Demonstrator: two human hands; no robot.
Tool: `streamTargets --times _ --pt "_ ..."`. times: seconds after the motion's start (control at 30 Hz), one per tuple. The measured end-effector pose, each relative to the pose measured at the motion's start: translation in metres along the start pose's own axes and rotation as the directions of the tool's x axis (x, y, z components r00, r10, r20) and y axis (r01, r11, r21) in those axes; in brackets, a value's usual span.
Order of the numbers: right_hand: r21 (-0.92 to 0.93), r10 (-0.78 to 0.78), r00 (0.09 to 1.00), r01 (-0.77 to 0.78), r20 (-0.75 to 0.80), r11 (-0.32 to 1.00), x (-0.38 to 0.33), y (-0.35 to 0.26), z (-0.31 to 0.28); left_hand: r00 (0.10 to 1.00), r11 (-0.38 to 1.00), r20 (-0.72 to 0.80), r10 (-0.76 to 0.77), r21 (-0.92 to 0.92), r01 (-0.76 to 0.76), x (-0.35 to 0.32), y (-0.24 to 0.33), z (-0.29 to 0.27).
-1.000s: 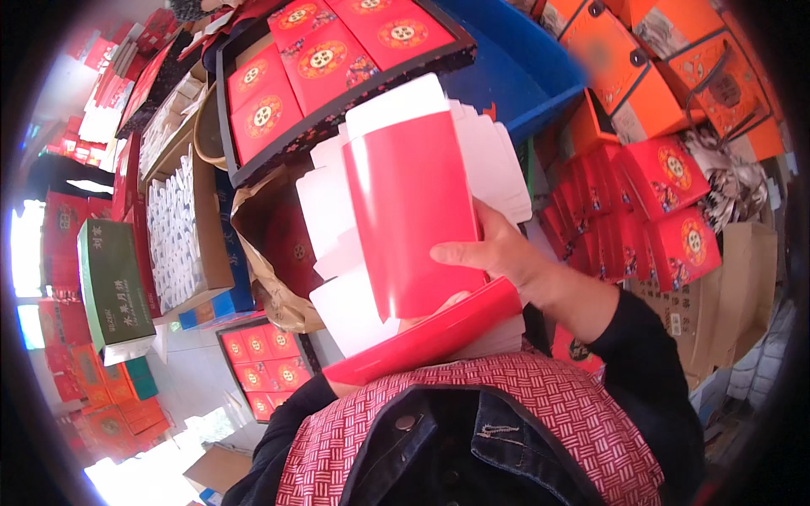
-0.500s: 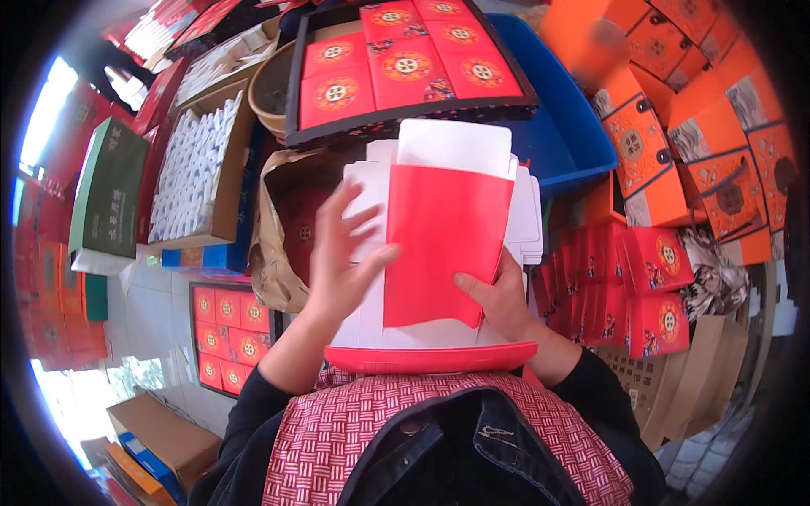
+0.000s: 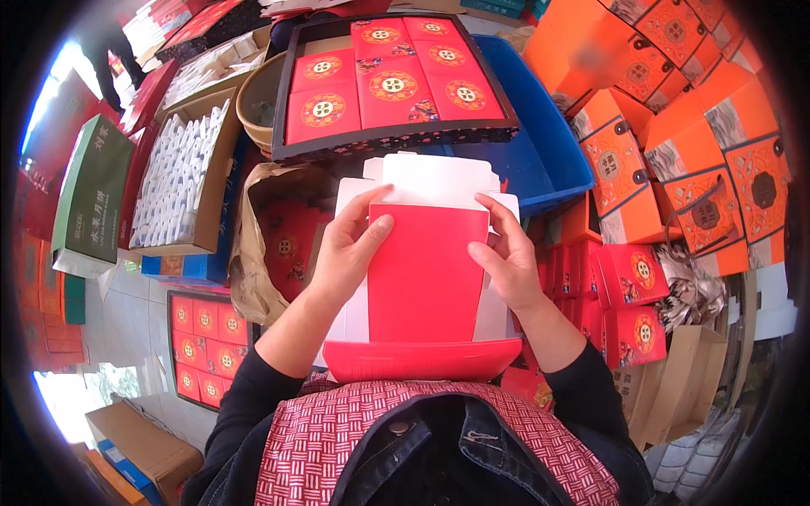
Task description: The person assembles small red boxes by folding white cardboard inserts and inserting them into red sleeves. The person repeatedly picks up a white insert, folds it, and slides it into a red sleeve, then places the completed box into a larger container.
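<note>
In front of my apron lies a flat red cardboard box (image 3: 426,278), its plain red face up and a white flap (image 3: 432,180) sticking out at the far end. White unfolded cardboard (image 3: 499,316) spreads beneath it, with a curved red edge strip (image 3: 422,358) against the apron. My left hand (image 3: 348,249) pinches the box's far left corner, thumb on the red face. At the far right corner my right hand (image 3: 510,263) is curled round the edge, thumb on the red side. The fingertips behind the cardboard are partly hidden.
Beyond my hands, a black-rimmed tray (image 3: 472,126) of red patterned boxes rests over a blue bin (image 3: 553,143). An open brown paper bag (image 3: 251,261) stands left. Orange gift boxes (image 3: 620,164) and red boxes (image 3: 633,333) crowd the right. Another filled tray (image 3: 251,337) is lower left.
My left hand has come in from the side and taken the box's left edge. My right hand has moved up its right edge. The box has shifted nearer and now lies straighter.
</note>
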State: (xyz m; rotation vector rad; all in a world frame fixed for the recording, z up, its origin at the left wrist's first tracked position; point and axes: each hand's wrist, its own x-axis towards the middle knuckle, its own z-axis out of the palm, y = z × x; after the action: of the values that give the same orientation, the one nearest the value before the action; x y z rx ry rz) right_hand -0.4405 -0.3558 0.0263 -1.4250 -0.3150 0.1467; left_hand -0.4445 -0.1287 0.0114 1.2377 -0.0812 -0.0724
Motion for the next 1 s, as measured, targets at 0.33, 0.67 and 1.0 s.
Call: streamTargets --times 0.33,0.67,1.0 --pt "-0.214 -0.078 0.982 0.114 0.171 0.97 0.021 -0.001 -0.04 0.97 0.97 0.242 0.026 0.229 -0.083 0.021 0.017 -0.025" --pt "-0.215 0.05 0.935 0.029 0.352 0.976 0.065 -0.052 -0.03 0.929 0.812 0.293 0.229 0.469 -0.348 0.011 0.034 -0.006" --pt "-0.474 0.455 0.721 -0.198 0.522 0.858 0.1 -0.085 0.01 0.898 0.861 0.362 0.252 0.339 -0.379 0.007 0.043 -0.007"
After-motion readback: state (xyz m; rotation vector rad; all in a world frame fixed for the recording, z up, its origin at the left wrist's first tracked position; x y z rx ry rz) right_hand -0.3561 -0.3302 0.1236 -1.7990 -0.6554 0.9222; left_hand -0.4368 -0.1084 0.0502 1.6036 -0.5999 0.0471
